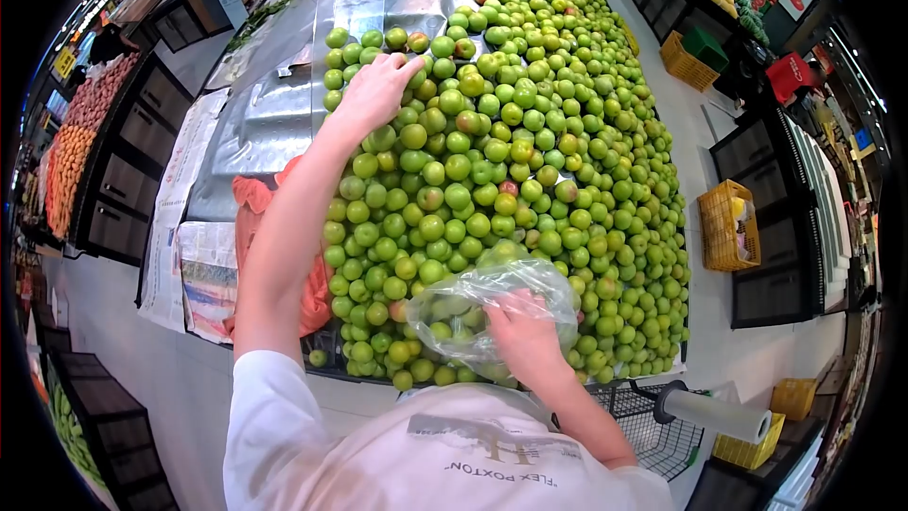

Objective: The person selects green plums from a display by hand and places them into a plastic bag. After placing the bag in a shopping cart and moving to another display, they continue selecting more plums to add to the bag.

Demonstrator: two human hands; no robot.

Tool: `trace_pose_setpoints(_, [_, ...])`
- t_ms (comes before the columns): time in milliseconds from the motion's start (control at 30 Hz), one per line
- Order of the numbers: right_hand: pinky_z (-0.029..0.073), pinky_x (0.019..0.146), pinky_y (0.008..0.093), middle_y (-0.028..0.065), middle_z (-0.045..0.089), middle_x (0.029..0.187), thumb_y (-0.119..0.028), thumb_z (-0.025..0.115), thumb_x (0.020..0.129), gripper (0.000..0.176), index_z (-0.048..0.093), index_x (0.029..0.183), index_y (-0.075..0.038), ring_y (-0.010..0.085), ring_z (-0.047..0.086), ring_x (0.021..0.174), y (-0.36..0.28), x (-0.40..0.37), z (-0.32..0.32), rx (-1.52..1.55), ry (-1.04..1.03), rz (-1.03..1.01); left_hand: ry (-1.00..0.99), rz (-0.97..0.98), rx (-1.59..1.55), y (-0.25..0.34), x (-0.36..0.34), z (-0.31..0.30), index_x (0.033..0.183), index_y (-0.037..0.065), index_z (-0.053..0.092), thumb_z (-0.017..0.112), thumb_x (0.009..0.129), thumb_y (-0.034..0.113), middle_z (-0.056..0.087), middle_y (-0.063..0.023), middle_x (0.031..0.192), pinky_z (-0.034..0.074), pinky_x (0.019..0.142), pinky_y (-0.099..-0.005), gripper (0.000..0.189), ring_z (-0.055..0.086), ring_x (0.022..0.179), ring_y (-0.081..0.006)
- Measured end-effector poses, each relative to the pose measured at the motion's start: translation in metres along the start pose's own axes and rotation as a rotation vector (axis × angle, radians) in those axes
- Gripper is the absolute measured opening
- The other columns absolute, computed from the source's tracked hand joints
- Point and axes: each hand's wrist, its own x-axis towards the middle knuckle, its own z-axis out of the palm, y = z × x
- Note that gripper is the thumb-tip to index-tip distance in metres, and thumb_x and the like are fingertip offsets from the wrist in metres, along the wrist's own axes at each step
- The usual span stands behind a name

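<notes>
A wide heap of green plums [586, 180], a few blushed red, fills the stand before me. My left hand [376, 93] reaches to the far left part of the heap, fingers apart and touching the plums there; its thumb is hidden. Close to my body, my right hand [526, 326] grips a clear plastic bag [449, 308] at its opening. Green shows through the film, with the bag resting over the near plums.
A silvery sheet [274, 123] and newspaper [184, 189] cover the stand's left side, beside a red plastic bag [307, 298]. At the near right are a roll of bags [714, 414] and a wire cart [653, 435]. Yellow crates [728, 227] stand on the right floor.
</notes>
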Motion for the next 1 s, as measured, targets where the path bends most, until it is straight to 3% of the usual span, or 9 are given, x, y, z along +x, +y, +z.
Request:
trace_pose_setpoints(167, [0.044,0.105,0.0481,0.0189,0.061,0.125,-0.004,0.062,0.08,0.042,0.063,0.122,0.002,0.0373,0.056,0.122,-0.001,0.003,-0.001,-0.046,0.197,0.048,0.02,-0.047,-0.209,0.002,-0.009,-0.003,0.149,0.014,0.05,0.058,0.076,-0.012,0.053,-0.015,0.146,0.046,0.111,-0.0424,0.077,0.053,0.133,-0.0343])
trace_pose_setpoints(400, [0.041,0.109,0.0507,0.0184,0.06,0.128,-0.005,0.061,0.08,0.045,0.063,0.125,0.002,0.0366,0.054,0.127,0.006,-0.002,0.003,-0.123,0.241,0.037,0.417,0.031,-0.209,0.022,-0.034,-0.004,0.135,0.006,0.058,0.062,0.084,-0.005,0.061,-0.0167,0.129,0.052,0.099,-0.0432,0.053,0.059,0.121,-0.0338])
trace_pose_setpoints(467, [0.039,0.111,0.0515,0.0183,0.06,0.128,-0.005,0.061,0.08,0.045,0.064,0.125,0.001,0.0359,0.053,0.129,0.009,-0.003,0.001,-0.148,0.257,0.048,0.384,-0.051,-0.466,0.061,-0.063,-0.029,0.116,0.0,0.066,0.063,0.088,-0.004,0.069,-0.0164,0.113,0.056,0.086,-0.0396,0.028,0.069,0.1,-0.0321])
trace_pose_setpoints(533, [0.039,0.111,0.0517,0.0182,0.06,0.128,-0.005,0.061,0.081,0.045,0.064,0.125,0.001,0.036,0.053,0.13,0.012,-0.002,0.001,-0.138,0.263,0.06,0.439,0.044,-0.699,0.109,-0.101,-0.048,0.097,-0.001,0.068,0.067,0.088,-0.002,0.071,-0.0134,0.091,0.055,0.066,-0.0334,0.009,0.069,0.075,-0.025])
trace_pose_setpoints(600, [0.039,0.111,0.0518,0.0181,0.06,0.128,-0.006,0.061,0.081,0.044,0.064,0.125,0.0,0.036,0.052,0.13,0.016,-0.002,0.001,-0.132,0.268,0.073,0.297,0.163,-0.904,0.154,-0.148,-0.066,0.091,0.003,0.07,0.073,0.083,-0.001,0.069,-0.0085,0.077,0.052,0.056,-0.0295,0.01,0.067,0.063,-0.0175])
trace_pose_setpoints(667, [0.039,0.11,0.0522,0.018,0.06,0.127,-0.007,0.062,0.081,0.044,0.064,0.125,0.0,0.0372,0.052,0.129,0.018,-0.002,0.0,-0.168,0.339,0.115,0.156,0.342,-1.043,0.188,-0.189,-0.066,0.09,0.006,0.071,0.076,0.081,0.003,0.067,-0.0067,0.073,0.053,0.054,-0.0316,0.011,0.067,0.06,-0.0209])
trace_pose_setpoints(833, [0.044,0.103,0.0523,0.0194,0.06,0.127,-0.009,0.064,0.082,0.04,0.064,0.121,0.0,0.0388,0.055,0.121,0.026,0.002,-0.009,-0.241,0.324,0.184,0.074,0.319,-0.854,0.237,-0.228,-0.009,0.111,0.004,0.069,0.068,0.081,0.0,0.071,-0.0112,0.099,0.058,0.065,-0.0383,0.031,0.071,0.076,-0.0281])
trace_pose_setpoints(900, [0.048,0.096,0.0516,0.0194,0.06,0.125,-0.01,0.065,0.082,0.036,0.064,0.118,0.0,0.0381,0.055,0.116,0.036,0.004,-0.006,-0.236,0.356,0.153,-0.166,0.134,-0.633,0.242,-0.228,0.002,0.127,0.002,0.063,0.063,0.08,-0.002,0.068,-0.0174,0.116,0.06,0.073,-0.0408,0.047,0.071,0.092,-0.0343])
trace_pose_setpoints(1000, [0.048,0.095,0.05,0.0175,0.06,0.122,-0.011,0.068,0.081,0.039,0.064,0.118,-0.001,0.0368,0.056,0.114,0.04,0.004,-0.007,-0.204,0.305,0.156,0.101,0.184,-0.571,0.245,-0.217,0.012,0.136,-0.001,0.057,0.06,0.08,-0.002,0.062,-0.0228,0.129,0.059,0.08,-0.0429,0.056,0.067,0.108,-0.038])
